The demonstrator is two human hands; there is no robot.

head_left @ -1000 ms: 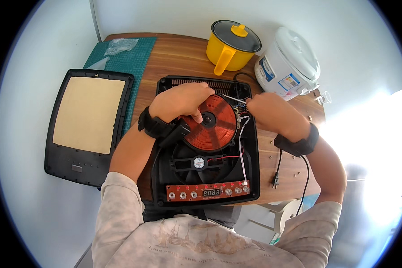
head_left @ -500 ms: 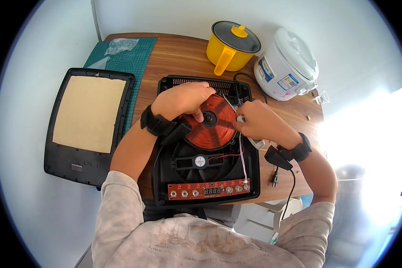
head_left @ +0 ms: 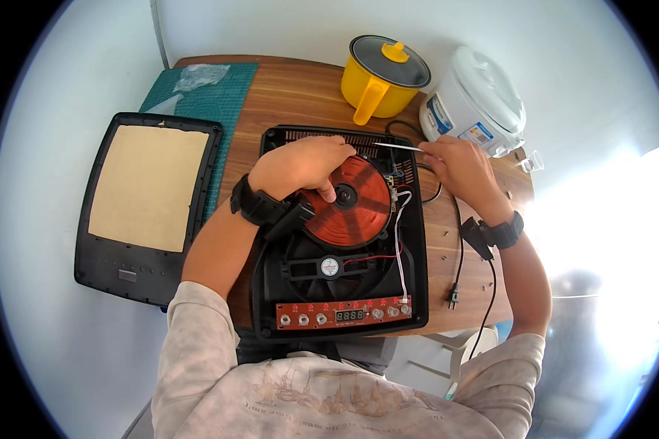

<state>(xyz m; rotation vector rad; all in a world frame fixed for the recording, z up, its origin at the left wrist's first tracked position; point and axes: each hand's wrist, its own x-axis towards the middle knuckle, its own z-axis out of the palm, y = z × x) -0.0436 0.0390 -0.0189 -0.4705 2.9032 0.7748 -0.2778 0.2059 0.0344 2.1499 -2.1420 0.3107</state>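
An opened induction cooker base (head_left: 414,256) lies in front of me, its round copper coil (head_left: 355,219) showing. My left hand (head_left: 304,162) grips the coil, the thumb near its centre and the fingers at its far edge. Held in my right hand (head_left: 458,164) is a screwdriver (head_left: 399,147), its thin metal shaft pointing left over the rear vents; the fingers hide its handle. Below the coil sit a black fan (head_left: 329,266) and a red-brown control board (head_left: 344,314). A white cable (head_left: 397,241) runs from beside the coil to the board.
To the left, the cooker's top panel (head_left: 143,190) lies underside up, partly on a green cutting mat (head_left: 231,102). A yellow pot (head_left: 377,84) and a white rice cooker (head_left: 483,95) stand behind. Small screws (head_left: 447,234) and a power plug (head_left: 454,296) lie at right.
My right hand has moved right and away from the coil's right edge, swinging the screwdriver to point left. The left hand stays on the coil.
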